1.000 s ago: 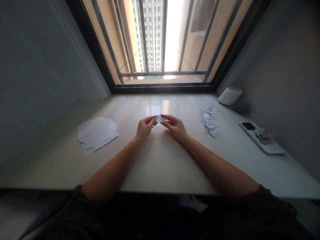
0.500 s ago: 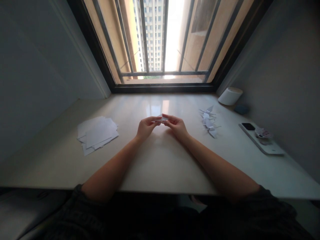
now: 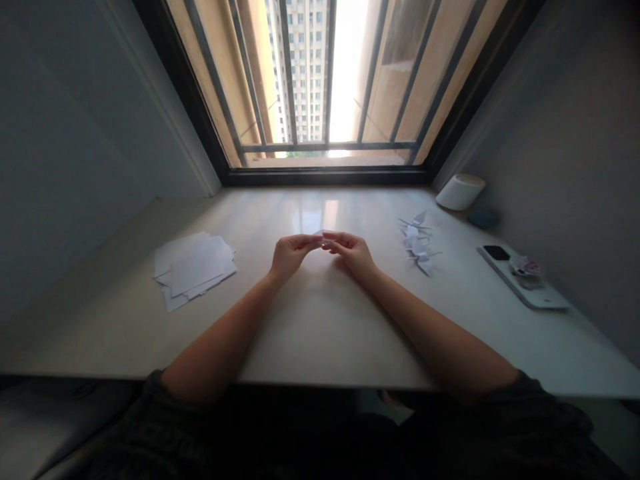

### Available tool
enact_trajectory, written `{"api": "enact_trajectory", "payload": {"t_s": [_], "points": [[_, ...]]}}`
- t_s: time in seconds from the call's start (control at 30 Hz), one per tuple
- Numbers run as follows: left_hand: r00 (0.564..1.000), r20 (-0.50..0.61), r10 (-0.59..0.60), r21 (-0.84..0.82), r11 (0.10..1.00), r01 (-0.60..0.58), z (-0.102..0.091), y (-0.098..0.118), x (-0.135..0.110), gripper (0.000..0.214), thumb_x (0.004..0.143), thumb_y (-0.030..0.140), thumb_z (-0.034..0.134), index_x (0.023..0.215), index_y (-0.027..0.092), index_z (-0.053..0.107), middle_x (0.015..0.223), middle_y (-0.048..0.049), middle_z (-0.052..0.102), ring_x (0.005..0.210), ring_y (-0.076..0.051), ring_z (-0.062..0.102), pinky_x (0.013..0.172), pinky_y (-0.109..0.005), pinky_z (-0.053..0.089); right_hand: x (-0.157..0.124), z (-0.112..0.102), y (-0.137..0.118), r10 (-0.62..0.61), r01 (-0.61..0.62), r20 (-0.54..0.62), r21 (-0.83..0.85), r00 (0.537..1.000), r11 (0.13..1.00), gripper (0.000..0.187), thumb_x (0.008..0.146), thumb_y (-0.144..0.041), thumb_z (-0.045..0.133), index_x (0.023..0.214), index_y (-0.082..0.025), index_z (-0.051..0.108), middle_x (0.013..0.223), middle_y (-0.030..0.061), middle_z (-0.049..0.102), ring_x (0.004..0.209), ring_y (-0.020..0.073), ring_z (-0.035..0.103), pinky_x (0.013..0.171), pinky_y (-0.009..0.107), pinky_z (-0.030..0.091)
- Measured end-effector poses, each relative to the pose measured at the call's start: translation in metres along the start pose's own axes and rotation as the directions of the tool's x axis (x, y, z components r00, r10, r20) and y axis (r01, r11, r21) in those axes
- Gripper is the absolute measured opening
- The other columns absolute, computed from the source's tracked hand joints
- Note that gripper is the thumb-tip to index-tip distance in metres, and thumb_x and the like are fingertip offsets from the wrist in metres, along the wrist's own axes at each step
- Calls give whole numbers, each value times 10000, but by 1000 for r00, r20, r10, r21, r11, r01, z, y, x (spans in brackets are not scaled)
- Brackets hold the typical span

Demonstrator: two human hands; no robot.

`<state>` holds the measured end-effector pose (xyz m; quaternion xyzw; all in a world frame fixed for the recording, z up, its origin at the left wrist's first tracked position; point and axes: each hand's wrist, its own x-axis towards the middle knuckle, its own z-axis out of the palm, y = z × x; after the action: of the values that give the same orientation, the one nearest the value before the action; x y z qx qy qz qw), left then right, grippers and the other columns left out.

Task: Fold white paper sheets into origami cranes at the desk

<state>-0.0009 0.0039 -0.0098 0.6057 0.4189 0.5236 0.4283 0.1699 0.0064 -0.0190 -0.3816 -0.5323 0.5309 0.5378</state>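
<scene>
Above the middle of the white tabletop [image 3: 320,327], my left hand [image 3: 294,255] and my right hand [image 3: 353,250] meet at the fingertips. Both pinch a small piece of folded white paper [image 3: 326,239], mostly covered by the fingers, so its shape is hard to make out. To the right, several white paper cranes [image 3: 419,243] stand in a row running toward me. On the left lies a loose stack of white paper sheets [image 3: 197,267], spread at uneven angles.
A phone [image 3: 523,279] with a round grip on its back lies at the right edge by the wall. Behind it are a white cylinder-like object [image 3: 460,192] and a dark bluish item [image 3: 483,218]. A barred window [image 3: 327,177] closes off the far side.
My left hand has shifted very slightly left and its fingers have changed position on the folded paper. Less of the paper shows between the fingertips. The other things lie as before.
</scene>
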Motion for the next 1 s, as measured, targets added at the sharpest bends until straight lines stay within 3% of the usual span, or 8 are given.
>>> {"api": "enact_trajectory", "payload": {"t_s": [0.13, 0.3, 0.57, 1.0], "points": [[1000, 31, 6, -1, 1000, -6, 1, 4, -2, 294, 687, 382, 760, 903, 182, 758, 946, -90, 743, 899, -225, 689, 895, -375, 507, 0, 1, 0, -26, 26, -14, -20, 1000, 999, 340, 659, -457, 760, 916, -235, 745, 817, 36, 744, 747, 165, 662, 699, 312, 494], [997, 1, -81, -30, 996, 81, 4, 9, -3, 310, 670, 408, 766, 862, 166, 760, 872, -95, 746, 806, -206, 686, 828, -360, 510, -1, 2, -2, -25, 25, -49, -2, 998, 1000, 303, 616, -445, 788, 824, -228, 752, 757, 31, 737, 689, 157, 649, 719, 332, 505], [992, -6, -125, -68, 990, 124, 5, 3, -1, 340, 660, 447, 762, 849, 164, 762, 789, -80, 738, 725, -173, 649, 727, -317, 489, -2, 6, -5, -44, 46, -93, 17, 995, 999, 227, 628, -424, 780, 731, -224, 747, 718, 26, 730, 666, 161, 639, 717, 344, 519], [986, -65, -156, -123, 981, 147, 8, 1, -2, 360, 622, 439, 792, 853, 164, 763, 778, -76, 733, 713, -159, 632, 715, -305, 475, -3, 7, -2, -105, 104, -144, -15, 984, 994, 198, 651, -397, 776, 742, -222, 747, 714, 21, 727, 687, 170, 650, 717, 347, 518]]}}
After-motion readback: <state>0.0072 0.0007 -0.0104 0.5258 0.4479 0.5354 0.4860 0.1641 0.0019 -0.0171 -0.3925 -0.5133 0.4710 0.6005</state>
